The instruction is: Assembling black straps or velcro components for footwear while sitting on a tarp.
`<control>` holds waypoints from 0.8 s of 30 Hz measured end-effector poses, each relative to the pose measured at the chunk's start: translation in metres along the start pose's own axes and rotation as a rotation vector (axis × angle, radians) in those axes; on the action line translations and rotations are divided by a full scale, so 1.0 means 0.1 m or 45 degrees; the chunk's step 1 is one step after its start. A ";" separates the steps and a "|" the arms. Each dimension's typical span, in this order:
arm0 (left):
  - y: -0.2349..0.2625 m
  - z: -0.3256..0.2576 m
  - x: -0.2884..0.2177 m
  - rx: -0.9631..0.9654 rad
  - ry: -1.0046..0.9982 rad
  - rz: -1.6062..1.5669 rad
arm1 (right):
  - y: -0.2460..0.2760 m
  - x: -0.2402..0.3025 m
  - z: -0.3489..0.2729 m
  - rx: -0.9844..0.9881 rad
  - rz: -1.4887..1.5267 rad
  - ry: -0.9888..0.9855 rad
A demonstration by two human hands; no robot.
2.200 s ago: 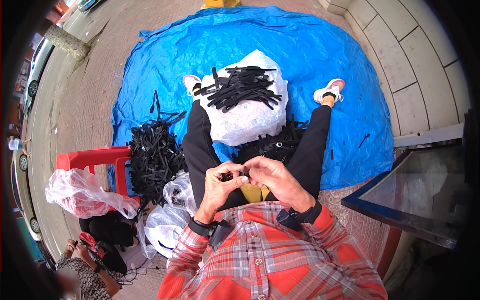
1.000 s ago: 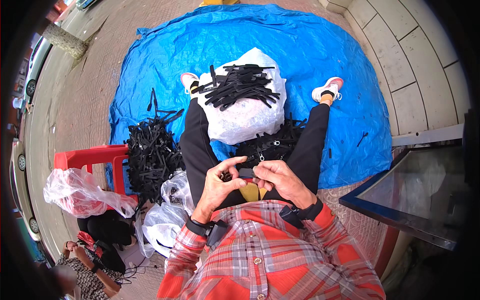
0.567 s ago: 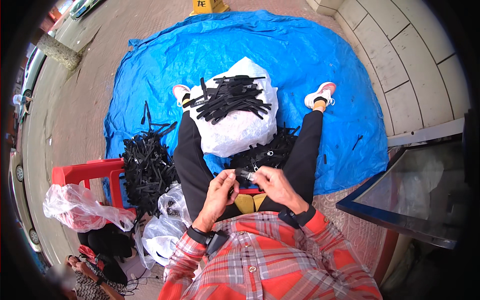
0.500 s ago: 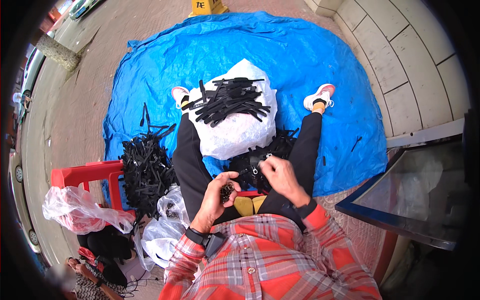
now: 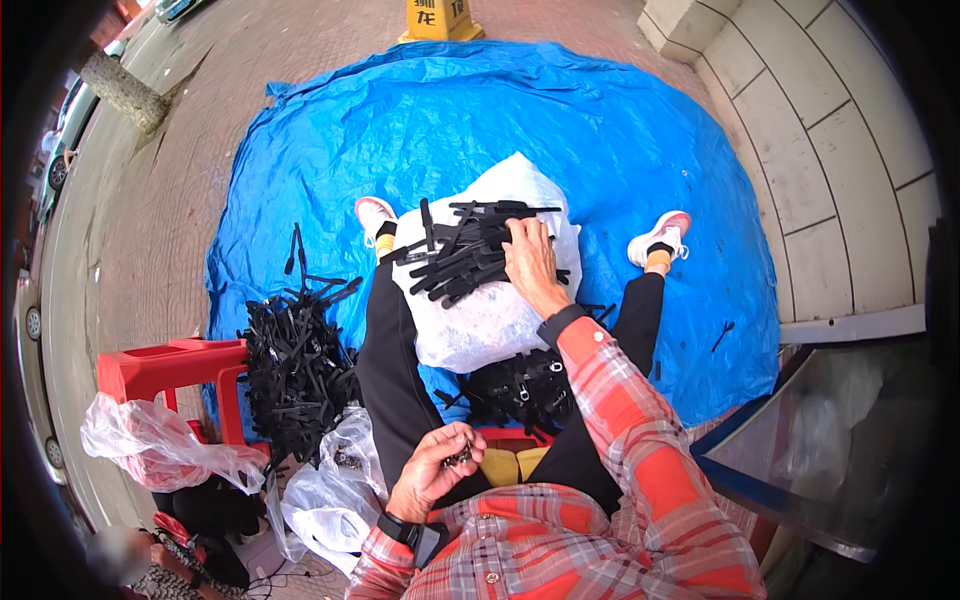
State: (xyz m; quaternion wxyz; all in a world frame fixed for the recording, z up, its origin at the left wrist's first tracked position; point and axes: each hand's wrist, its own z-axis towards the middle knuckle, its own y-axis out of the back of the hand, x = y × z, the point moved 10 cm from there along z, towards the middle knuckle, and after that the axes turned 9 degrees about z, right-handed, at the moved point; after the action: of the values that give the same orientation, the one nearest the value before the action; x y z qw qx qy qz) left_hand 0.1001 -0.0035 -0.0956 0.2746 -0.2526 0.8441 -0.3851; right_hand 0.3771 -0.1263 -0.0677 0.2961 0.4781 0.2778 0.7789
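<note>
And there, I had the right grip [image 5: 530,255] down at the right edge of the black strips [image 5: 460,255] heaped loose atop the white bag [image 5: 490,330], unable to tell whether it was spread or pinching one; a careless drag, I reckoned, could have sent neighbours sliding off that bulging top. The left grip [image 5: 437,465] was curled round small metallic bits [image 5: 460,456], which a slackened palm could have spilled. Half a second earlier the right grip was back over the black pile [image 5: 500,395] between the legs [image 5: 388,350]; now it had gone out to the bag.
</note>
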 end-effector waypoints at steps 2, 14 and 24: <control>0.03 0.05 -0.03 0.003 0.000 0.012 | -0.16 -0.17 0.12 0.123 -0.208 -0.106; -0.21 0.03 -0.53 -0.045 -0.250 0.363 | 1.19 0.43 -0.68 0.090 0.605 -0.222; -0.73 -0.03 -0.18 -0.041 -0.247 0.641 | 1.33 0.92 -1.62 0.490 1.525 -0.579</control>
State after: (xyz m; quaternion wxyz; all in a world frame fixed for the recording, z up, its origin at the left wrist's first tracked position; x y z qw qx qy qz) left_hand 0.1269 -0.0321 -0.0310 0.4372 -0.0747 0.8561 -0.2653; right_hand 0.1696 -0.1730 0.0179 -0.2270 0.7463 0.0291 0.6251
